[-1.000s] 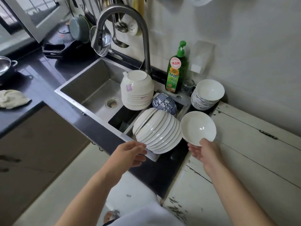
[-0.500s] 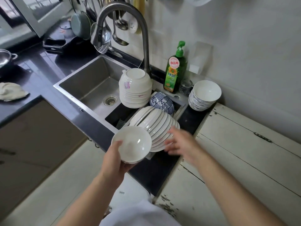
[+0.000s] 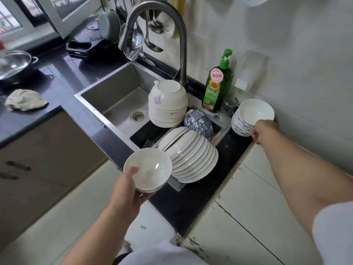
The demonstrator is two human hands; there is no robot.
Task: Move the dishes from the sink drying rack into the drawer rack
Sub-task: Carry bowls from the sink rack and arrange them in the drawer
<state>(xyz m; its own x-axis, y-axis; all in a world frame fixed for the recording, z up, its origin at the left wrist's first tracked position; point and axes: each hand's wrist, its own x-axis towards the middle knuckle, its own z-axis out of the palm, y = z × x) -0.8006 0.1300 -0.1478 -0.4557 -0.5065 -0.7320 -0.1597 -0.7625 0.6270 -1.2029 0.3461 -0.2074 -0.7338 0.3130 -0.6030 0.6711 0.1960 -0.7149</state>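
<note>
I judge the job barely begun. My left hand [image 3: 127, 185] cradles one plain white ceramic bowl [image 3: 148, 169] from beneath, thumb hooked over its near rim, out in front of the sink edge and clear of the rack. My right hand [image 3: 262, 131] reaches far across to the stack of white bowls with faint blue rims [image 3: 252, 116] on the dark counter beside the green dish-soap bottle [image 3: 217, 87]; its fingers curl at the stack's side, though I cannot tell whether they grip a bowl or only touch it.

Nearly everything waits to be moved. The metal drying rack set in the sink [image 3: 178, 185] holds a leaning row of white plates [image 3: 193, 157], a tall upturned pile of white bowls [image 3: 168, 104] behind them, and a few blue-and-white patterned bowls [image 3: 198, 123] wedged between the pile and the rack's far side.

The drawer rack, where all this must end up, is nowhere in view, so I cannot say what, if anything, already sits in it. By my reckoning the bowl in my left hand is the only piece clearly in transit, and the plates, the upturned pile and the patterned bowls are all left to do.
</note>
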